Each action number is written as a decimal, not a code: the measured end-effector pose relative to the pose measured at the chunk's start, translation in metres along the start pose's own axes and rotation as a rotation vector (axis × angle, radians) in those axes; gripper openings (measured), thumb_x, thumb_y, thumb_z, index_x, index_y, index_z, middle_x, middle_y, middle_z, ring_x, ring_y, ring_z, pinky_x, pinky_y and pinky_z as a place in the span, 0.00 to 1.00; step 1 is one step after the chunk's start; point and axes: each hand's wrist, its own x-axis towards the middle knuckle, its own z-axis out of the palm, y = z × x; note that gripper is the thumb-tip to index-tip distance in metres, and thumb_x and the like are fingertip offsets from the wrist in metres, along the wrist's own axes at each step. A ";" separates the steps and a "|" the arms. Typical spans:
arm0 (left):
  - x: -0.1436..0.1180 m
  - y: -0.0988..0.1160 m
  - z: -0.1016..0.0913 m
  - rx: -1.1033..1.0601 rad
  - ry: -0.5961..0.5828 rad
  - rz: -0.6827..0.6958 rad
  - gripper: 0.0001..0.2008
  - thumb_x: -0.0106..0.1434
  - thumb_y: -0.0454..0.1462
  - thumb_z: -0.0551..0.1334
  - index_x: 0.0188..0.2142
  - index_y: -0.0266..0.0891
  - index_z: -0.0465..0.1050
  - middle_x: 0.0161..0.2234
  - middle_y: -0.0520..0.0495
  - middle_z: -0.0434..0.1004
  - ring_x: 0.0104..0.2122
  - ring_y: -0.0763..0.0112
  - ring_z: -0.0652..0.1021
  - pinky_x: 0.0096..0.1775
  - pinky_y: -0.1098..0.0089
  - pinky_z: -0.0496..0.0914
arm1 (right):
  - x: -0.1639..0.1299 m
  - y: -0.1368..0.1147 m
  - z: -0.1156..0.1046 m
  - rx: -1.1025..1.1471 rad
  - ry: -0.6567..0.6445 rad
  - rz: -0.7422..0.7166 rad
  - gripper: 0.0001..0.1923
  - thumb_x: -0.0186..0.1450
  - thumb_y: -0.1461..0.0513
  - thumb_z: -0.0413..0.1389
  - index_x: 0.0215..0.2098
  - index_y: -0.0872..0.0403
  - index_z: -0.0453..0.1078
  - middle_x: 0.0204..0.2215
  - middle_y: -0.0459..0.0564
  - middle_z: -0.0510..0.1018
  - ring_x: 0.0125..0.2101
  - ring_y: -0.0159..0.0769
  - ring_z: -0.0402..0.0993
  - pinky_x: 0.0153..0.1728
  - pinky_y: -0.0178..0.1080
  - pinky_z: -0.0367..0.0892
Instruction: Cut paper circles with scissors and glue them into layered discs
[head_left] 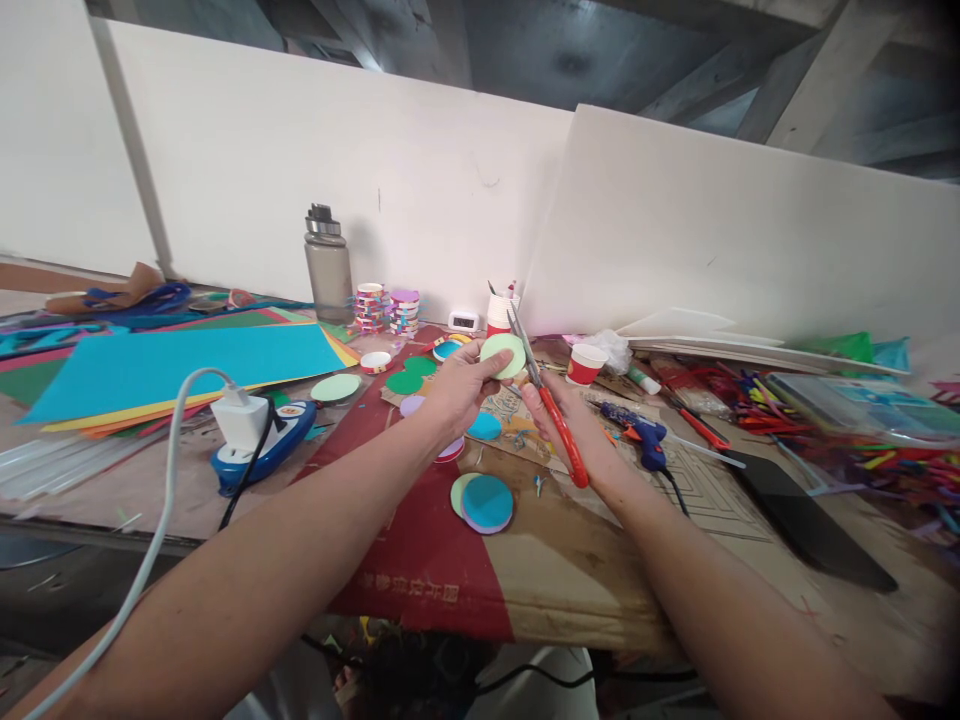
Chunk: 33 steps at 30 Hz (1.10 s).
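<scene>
My left hand point(466, 385) pinches a pale green paper disc point(501, 352) between thumb and fingers, held above the table. In my right hand point(559, 410) is a pair of scissors point(553, 420) with red handles, the blades pointing up and away beside the disc's right edge. Whether the blades touch the paper, I cannot tell. Below the hands lie a blue paper disc point(487, 502) over lilac and pale green ones, and another blue disc point(485, 427). Green discs point(405, 382) rest left of my left hand.
A blue hot glue gun point(641, 435) and a dark phone-like slab point(814, 525) lie right. Coloured paper sheets point(187, 365), a blue power strip point(262, 445) and a water bottle point(328, 265) stand left. A red and white paper cup point(586, 364) sits behind my right hand.
</scene>
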 end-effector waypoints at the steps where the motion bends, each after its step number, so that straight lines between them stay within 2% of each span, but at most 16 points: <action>1: 0.000 0.000 0.000 0.000 -0.006 -0.002 0.19 0.43 0.38 0.76 0.33 0.35 0.74 0.31 0.48 0.78 0.28 0.76 0.75 0.29 0.74 0.65 | 0.000 0.000 0.000 -0.008 0.001 0.003 0.16 0.65 0.46 0.52 0.37 0.51 0.64 0.24 0.42 0.60 0.23 0.30 0.57 0.21 0.34 0.56; 8: 0.002 0.005 -0.003 0.027 -0.019 -0.026 0.18 0.44 0.37 0.76 0.34 0.36 0.75 0.34 0.48 0.79 0.28 0.76 0.75 0.30 0.75 0.66 | -0.003 -0.006 -0.004 -0.029 -0.008 0.039 0.18 0.64 0.45 0.52 0.35 0.50 0.62 0.23 0.42 0.60 0.23 0.30 0.57 0.22 0.33 0.56; 19: 0.004 0.020 -0.005 0.140 -0.044 -0.038 0.19 0.41 0.38 0.77 0.32 0.35 0.78 0.29 0.48 0.78 0.25 0.77 0.74 0.25 0.77 0.63 | 0.000 -0.003 -0.008 -0.171 -0.002 -0.052 0.17 0.66 0.47 0.49 0.34 0.51 0.63 0.24 0.43 0.64 0.26 0.32 0.58 0.30 0.37 0.58; 27: 0.007 0.025 -0.010 0.194 -0.067 -0.047 0.18 0.40 0.38 0.77 0.30 0.35 0.78 0.29 0.46 0.79 0.25 0.76 0.73 0.25 0.76 0.64 | 0.000 -0.006 -0.009 -0.210 0.000 -0.044 0.18 0.65 0.46 0.51 0.30 0.51 0.62 0.24 0.44 0.66 0.26 0.33 0.59 0.28 0.36 0.57; 33: 0.010 0.032 -0.015 0.292 -0.134 -0.034 0.16 0.43 0.38 0.76 0.30 0.34 0.77 0.28 0.46 0.78 0.26 0.76 0.74 0.25 0.76 0.64 | 0.001 -0.004 -0.010 -0.270 0.011 -0.067 0.18 0.65 0.46 0.51 0.28 0.51 0.60 0.20 0.41 0.60 0.23 0.30 0.53 0.25 0.35 0.51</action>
